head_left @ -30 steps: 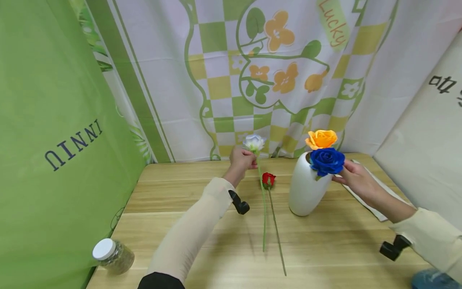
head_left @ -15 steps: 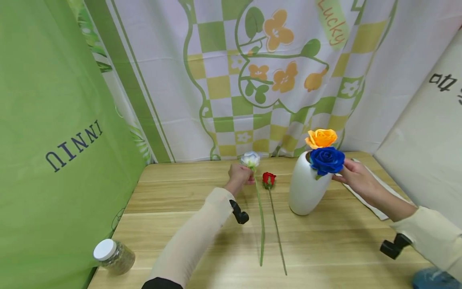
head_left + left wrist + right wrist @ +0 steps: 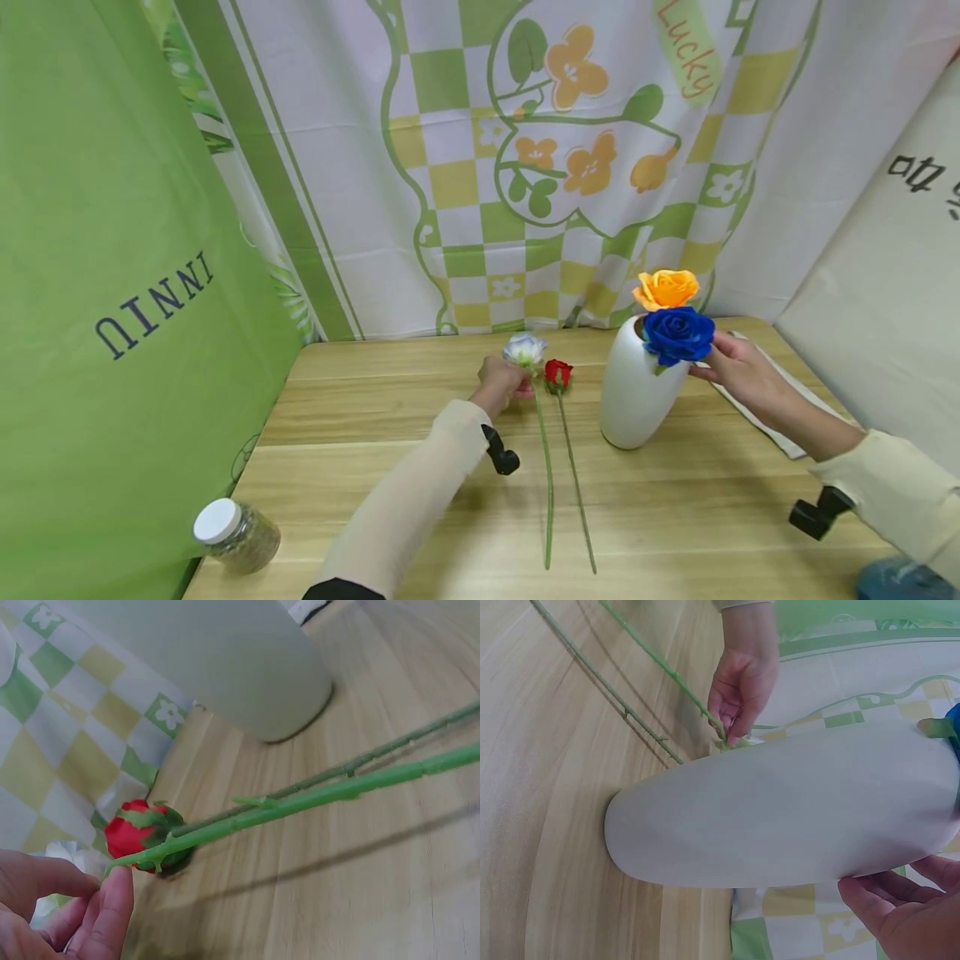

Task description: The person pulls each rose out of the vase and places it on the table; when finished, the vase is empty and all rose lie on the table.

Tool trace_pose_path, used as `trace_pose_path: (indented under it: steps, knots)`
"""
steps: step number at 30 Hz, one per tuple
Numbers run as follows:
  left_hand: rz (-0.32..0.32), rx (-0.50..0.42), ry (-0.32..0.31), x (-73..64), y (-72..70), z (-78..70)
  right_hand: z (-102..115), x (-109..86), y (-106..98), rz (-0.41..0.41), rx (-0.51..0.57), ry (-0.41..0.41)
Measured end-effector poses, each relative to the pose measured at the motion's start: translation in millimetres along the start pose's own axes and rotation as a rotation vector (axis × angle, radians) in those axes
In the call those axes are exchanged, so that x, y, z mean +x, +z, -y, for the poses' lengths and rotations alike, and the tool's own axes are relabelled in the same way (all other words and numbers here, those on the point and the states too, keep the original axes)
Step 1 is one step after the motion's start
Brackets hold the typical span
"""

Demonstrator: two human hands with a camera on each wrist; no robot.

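In the head view my left hand [image 3: 506, 382] pinches a white flower [image 3: 525, 350] just below its bloom. Its long green stem [image 3: 322, 799] runs beside a red rose [image 3: 558, 375] lying on the wooden table. A tall white vase [image 3: 637, 400] stands to the right of both, with an orange rose [image 3: 666, 289] and a blue rose [image 3: 678, 335] at its mouth. My right hand [image 3: 742, 365] holds the vase near its rim, partly behind the blue rose. Thumb and fingertips [image 3: 862, 900] touch the vase wall in the right wrist view.
A lidded clear jar [image 3: 238, 536] stands at the table's left front edge. Flat white material [image 3: 757, 400] lies behind my right forearm, and a blue object [image 3: 903, 579] shows at the bottom right corner. A patterned curtain [image 3: 555, 208] hangs behind the table [image 3: 360, 400].
My left hand has lowered the white flower toward the table, bringing its bloom down beside the red rose. My right hand and the vase have stayed in place.
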State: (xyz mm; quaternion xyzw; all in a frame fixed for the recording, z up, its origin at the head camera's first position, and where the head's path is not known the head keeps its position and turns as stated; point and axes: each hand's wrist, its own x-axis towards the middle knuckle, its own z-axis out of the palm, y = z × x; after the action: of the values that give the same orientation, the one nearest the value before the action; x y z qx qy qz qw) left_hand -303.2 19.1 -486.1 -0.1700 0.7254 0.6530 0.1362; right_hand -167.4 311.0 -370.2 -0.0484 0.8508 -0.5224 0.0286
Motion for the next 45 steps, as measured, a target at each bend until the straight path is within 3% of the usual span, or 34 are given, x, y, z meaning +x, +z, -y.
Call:
trace_pose_path:
  steps: [16, 24, 33, 39, 42, 45]
  knots:
    - [-0.001, 0.054, 0.013, 11.4, -9.8, 16.4, -0.2, 0.3, -0.5, -0.014, 0.004, -0.020]
    - [0.001, 0.077, 0.024, 10.4, -11.6, 13.3, -0.6, 2.4, -1.5, -0.014, -0.001, -0.026]
    - [0.100, -0.026, 0.082, 2.6, -7.2, -4.5, -2.3, 0.7, -1.5, -0.013, -0.005, -0.026]
    - [0.230, -0.070, 0.082, -6.4, -4.1, -22.6, -2.2, -0.4, 0.0, -0.005, 0.021, -0.028]
    - [0.278, -0.050, 0.132, -14.7, 0.1, -34.2, -1.4, -0.9, 0.1, 0.000, 0.031, -0.028]
    - [0.315, -0.047, 0.227, -25.1, 6.4, -46.6, 0.0, -1.8, -0.4, -0.003, 0.027, -0.024]
